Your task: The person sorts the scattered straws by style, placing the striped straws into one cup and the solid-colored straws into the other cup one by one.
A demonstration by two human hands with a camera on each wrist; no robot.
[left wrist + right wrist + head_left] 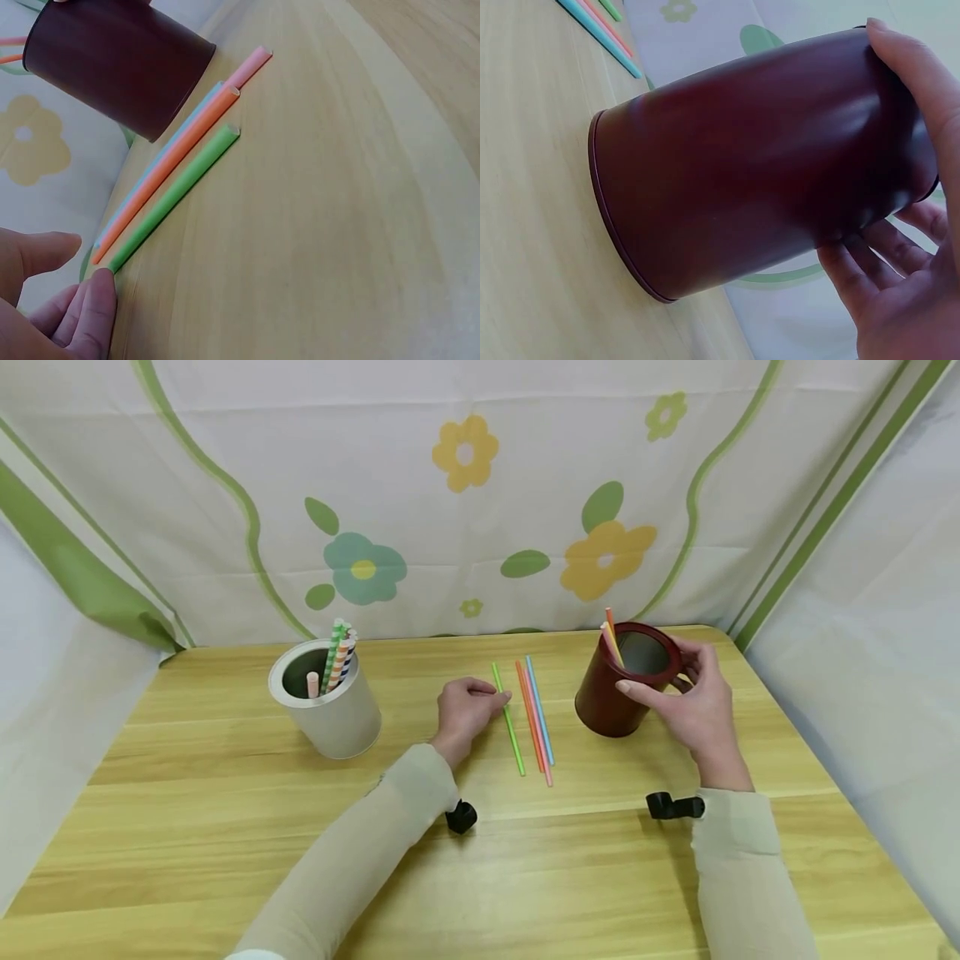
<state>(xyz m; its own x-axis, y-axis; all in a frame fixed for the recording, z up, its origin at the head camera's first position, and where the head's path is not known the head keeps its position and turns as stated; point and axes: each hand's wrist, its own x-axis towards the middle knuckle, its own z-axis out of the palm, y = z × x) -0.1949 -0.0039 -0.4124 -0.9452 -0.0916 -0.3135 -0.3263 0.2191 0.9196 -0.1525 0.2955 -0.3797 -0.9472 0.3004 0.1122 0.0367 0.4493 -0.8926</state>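
Observation:
My left hand [468, 712] is at the far part of a green straw [508, 720]. In the left wrist view its fingertips [97, 300] are by the straw's far end, with the thumb standing apart from them. Beside the green straw lie an orange straw [529, 718], a pink straw [548, 772] and a blue straw [540, 714]. My right hand [697, 702] grips a dark red cylindrical holder [611, 693] near its rim, thumb on the near side and fingers on the far side. A few straws [611, 639] lean inside the holder's left edge.
A white cylindrical holder [341, 722] stands on the left of the wooden table [570, 877], with several striped straws [337, 660] and a pink one [312, 683] in it. A flowered curtain [450, 527] hangs along the table's back edge.

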